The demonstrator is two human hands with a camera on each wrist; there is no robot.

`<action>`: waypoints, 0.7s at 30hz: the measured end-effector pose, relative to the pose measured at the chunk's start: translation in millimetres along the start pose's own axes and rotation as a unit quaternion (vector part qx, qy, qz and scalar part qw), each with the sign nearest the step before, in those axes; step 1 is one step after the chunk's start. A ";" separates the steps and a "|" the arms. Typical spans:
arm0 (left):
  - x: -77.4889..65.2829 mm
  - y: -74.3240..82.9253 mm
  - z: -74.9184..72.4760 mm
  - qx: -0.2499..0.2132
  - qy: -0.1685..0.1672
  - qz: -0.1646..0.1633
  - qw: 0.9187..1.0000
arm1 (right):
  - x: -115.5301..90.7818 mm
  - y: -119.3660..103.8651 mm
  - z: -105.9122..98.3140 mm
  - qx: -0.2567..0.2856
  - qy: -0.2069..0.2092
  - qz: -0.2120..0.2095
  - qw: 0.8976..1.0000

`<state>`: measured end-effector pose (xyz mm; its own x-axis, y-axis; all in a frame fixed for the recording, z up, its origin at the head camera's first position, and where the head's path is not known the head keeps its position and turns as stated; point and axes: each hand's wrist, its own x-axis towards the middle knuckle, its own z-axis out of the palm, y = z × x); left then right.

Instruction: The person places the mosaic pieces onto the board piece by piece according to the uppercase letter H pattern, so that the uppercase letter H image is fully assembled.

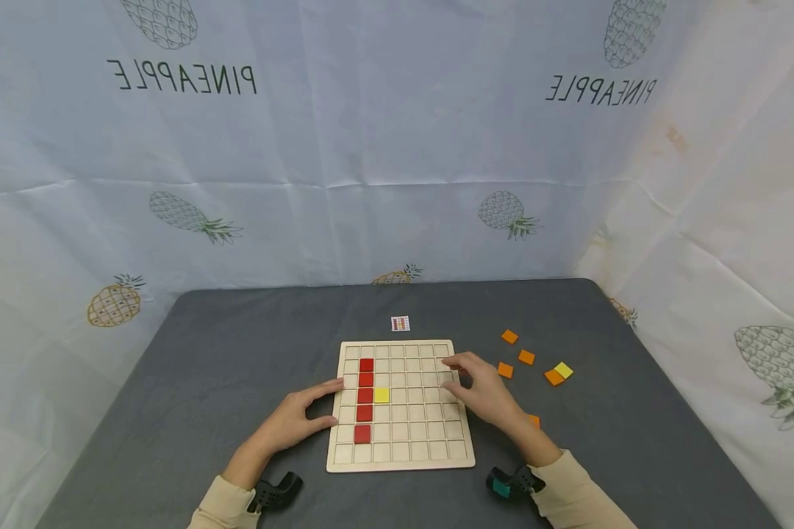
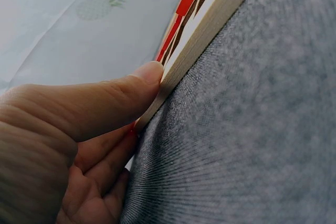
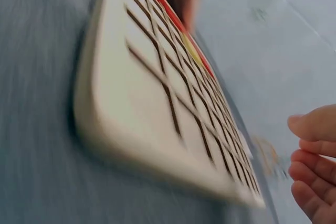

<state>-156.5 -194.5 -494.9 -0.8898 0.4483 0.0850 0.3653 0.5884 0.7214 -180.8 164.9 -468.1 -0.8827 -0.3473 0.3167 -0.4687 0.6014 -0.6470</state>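
I see left hand (image 1: 284, 425), digits apart, touching wooden grid board (image 1: 415, 433); right hand (image 1: 484, 389), digits parted, at its right edge.

tiles (image 1: 365, 395) on board (image 1: 403, 466) | card (image 1: 400, 323) behind board | loose tiles (image 1: 526, 357) right

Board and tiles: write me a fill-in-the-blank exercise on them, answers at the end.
1. The board bears a column of ____ red tiles.
2. The only other tile on it is ____.
3. Most of the loose tiles are ____.
4. In the head view, the loose tiles lie on the board's ____ side.

Missing words: five; yellow; orange; right.
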 end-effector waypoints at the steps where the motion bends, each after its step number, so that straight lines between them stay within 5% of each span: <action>1: 0.0 0.1 0.2 0.000 -0.001 -0.001 1.000 | -3.2 5.7 -7.4 -0.003 0.010 0.002 1.000; 14: 0.1 3.0 -0.5 -0.004 -0.004 -0.010 1.000 | -39.0 70.3 -95.0 -0.027 0.093 0.043 0.994; 21: -0.3 1.7 -0.3 -0.008 -0.003 -0.010 1.000 | -58.0 115.0 -116.6 -0.014 0.071 0.093 0.993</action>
<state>-155.7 -193.8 -493.4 -0.8953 0.4406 0.0653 0.3421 0.5861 0.7345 -187.5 338.1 -480.0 -0.9491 -0.1240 0.2897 -0.2959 0.6665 -0.6843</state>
